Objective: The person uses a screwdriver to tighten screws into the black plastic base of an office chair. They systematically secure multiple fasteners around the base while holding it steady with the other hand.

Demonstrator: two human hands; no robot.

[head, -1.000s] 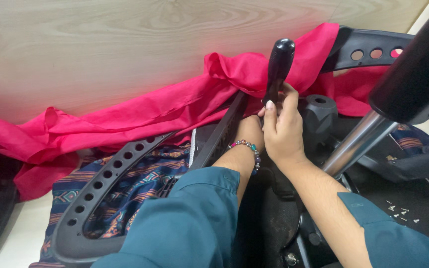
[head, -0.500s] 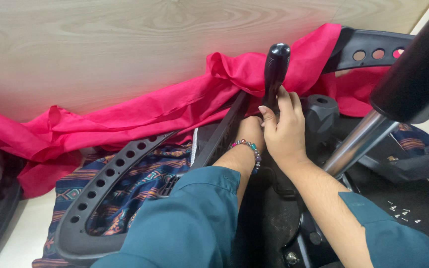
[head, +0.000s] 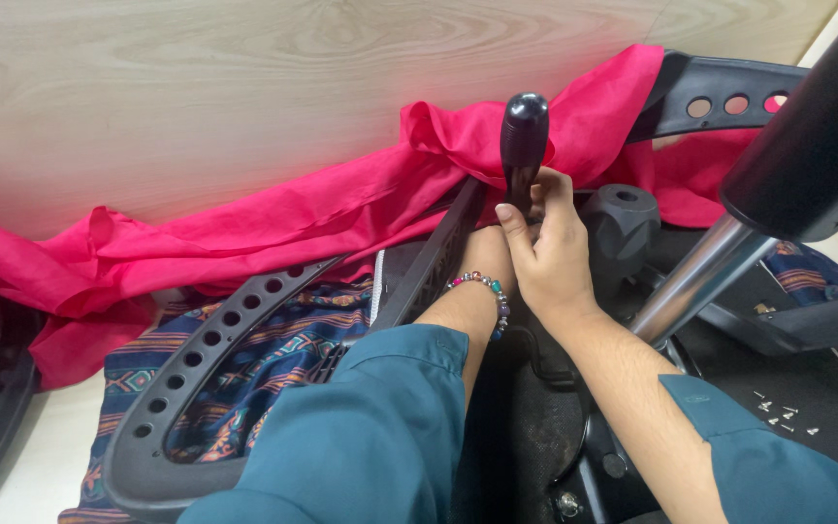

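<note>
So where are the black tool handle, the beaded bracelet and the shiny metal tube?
black tool handle (head: 523,131), head view, on its rounded upper part above the right hand (head: 547,254).
beaded bracelet (head: 485,287), head view, on the beads across the left wrist.
shiny metal tube (head: 695,281), head view, mid-length of the bare metal.

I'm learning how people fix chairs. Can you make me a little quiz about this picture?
1. What colour is the cloth lying along the wooden wall?
2. True or false: the right hand grips a tool with a black handle.
3. What does the left wrist wear: A a watch, B a beaded bracelet, C nothing?

Key: 1 pink-red. 2 true. 3 B.
</note>
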